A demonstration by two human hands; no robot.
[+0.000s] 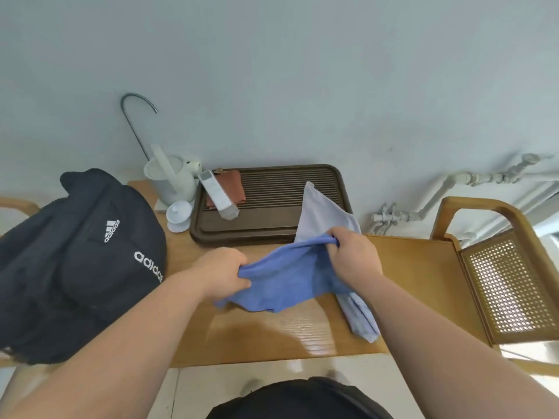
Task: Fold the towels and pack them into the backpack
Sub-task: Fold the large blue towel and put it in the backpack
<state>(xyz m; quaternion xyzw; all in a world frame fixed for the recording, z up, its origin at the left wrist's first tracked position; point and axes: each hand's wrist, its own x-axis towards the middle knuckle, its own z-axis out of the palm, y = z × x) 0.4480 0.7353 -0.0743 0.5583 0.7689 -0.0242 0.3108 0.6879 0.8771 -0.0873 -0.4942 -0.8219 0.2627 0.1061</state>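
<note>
A blue towel hangs crumpled above the middle of the wooden table. My left hand grips its left edge and my right hand grips its upper right edge. A pale lilac towel lies under and behind the blue one, reaching from the brown tray to the table's front right. The black backpack with white lettering sits at the table's left end; I see no opening on the side facing me.
A brown slatted tray at the back holds a rust-coloured cloth and a white remote. A white kettle and a small lidded cup stand beside it. A cane-seat chair is at right.
</note>
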